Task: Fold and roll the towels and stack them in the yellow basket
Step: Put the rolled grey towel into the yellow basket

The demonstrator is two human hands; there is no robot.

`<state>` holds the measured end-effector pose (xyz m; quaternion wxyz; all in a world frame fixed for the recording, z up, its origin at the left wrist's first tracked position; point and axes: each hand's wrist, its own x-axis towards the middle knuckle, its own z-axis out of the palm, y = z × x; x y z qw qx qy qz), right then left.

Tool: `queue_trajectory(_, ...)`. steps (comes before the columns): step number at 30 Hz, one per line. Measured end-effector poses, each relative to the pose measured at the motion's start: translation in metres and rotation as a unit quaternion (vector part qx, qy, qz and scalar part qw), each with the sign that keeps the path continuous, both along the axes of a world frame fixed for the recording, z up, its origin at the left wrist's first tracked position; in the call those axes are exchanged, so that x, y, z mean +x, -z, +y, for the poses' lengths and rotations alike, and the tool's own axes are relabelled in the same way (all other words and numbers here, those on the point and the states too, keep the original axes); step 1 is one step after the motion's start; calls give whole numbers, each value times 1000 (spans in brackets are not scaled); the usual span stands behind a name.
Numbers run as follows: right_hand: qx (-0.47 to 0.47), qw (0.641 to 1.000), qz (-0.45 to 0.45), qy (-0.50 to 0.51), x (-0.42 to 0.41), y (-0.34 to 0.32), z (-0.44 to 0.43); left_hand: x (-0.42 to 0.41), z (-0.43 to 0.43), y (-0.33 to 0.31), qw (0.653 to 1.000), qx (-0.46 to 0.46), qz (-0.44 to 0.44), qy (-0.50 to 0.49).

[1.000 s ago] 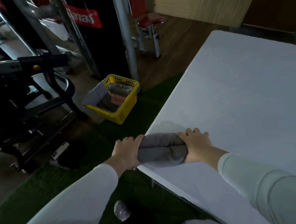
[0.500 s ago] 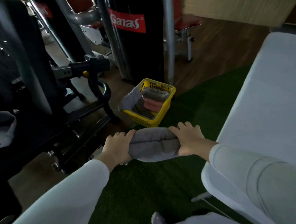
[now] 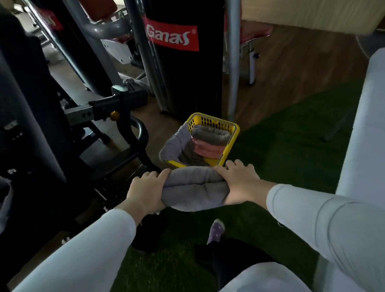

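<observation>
A person grips a rolled grey towel (image 3: 193, 189) at both ends, holding it in the air over green turf (image 3: 289, 148) and just short of a yellow basket (image 3: 210, 120) on the floor. The left hand (image 3: 145, 191) clasps the roll's left end with its fingers curled over the top. The right hand (image 3: 237, 182) wraps the right end the same way, and both thumbs are hidden beneath the cloth. The roll covers the basket's near rim.

Inside the basket lie a grey roll (image 3: 211, 133) at the far side and a pink towel (image 3: 207, 149) beside it. Another grey cloth (image 3: 172, 145) drapes over the left wall and hides it. What lies at the bottom is too dark to make out.

A white-covered table (image 3: 373, 144) stands to the right, cut off by the frame edge. Behind the basket rises a black column with a red "Ganas" label (image 3: 171, 36), its top out of view. Dark gym equipment (image 3: 115, 103) fills the left side, its details lost in shadow. A spotted shoe (image 3: 215, 229) shows below the towel.
</observation>
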<state>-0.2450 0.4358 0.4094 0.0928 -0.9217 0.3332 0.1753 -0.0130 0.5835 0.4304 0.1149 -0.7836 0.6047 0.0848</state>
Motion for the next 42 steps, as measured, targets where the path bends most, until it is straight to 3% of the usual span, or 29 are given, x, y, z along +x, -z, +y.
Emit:
queue_trajectory(15,-16,999,14,41,112,3,-239,133,-264,13,998,27,26,50)
queue_trajectory(23,-20,993,15,113,161,43,-336,199,-398,52,992,13,70,102)
queue_trajectory(33,26,969,23,243,226,209,-452,274,-577,226,977,67,103,176)
queue_trajectory(42,34,961,67,267,235,373,-495,280,-636,417,968,85,75,224)
